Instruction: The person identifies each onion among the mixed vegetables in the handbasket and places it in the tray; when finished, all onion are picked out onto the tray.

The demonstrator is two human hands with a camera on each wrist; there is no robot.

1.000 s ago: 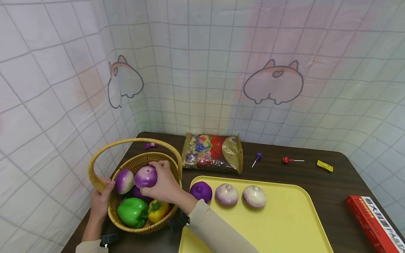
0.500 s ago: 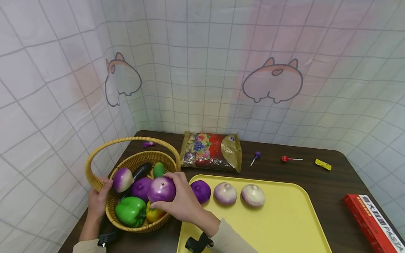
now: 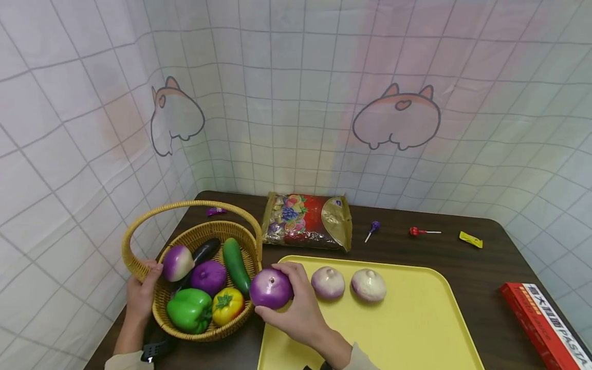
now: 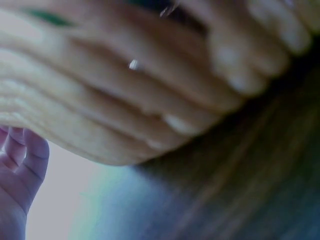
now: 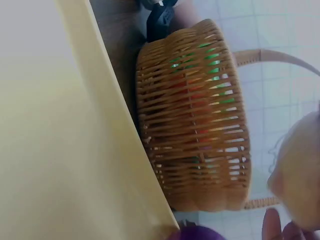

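My right hand (image 3: 302, 313) holds a purple-and-white onion (image 3: 270, 289) between thumb and fingers, at the basket's right rim. In the right wrist view the onion's pale, pointed end (image 5: 302, 172) shows beside the wicker wall. My left hand (image 3: 140, 295) grips the wicker basket (image 3: 208, 336) at the foot of its handle (image 3: 131, 252). Inside lie another purple-and-white onion (image 3: 178, 262), a purple round vegetable (image 3: 209, 277), a dark eggplant (image 3: 206, 251), a cucumber (image 3: 236, 264), a green bell pepper (image 3: 189, 310) and a yellow-red pepper (image 3: 228, 306).
Right of the basket is a yellow tray (image 3: 407, 329), bearing a pale onion (image 3: 328, 282) and another pale onion (image 3: 368, 285). Behind lie a candy bag (image 3: 307, 221), a purple lollipop (image 3: 373, 229), a red lollipop (image 3: 423, 232) and a yellow candy (image 3: 470, 239). A red pasta box (image 3: 546, 324) lies right.
My right hand has lifted the onion from the basket and carried it right to the rim, uncovering the cucumber and yellow-red pepper. The hand now covers the tray's purple vegetable. My left hand keeps its grip.
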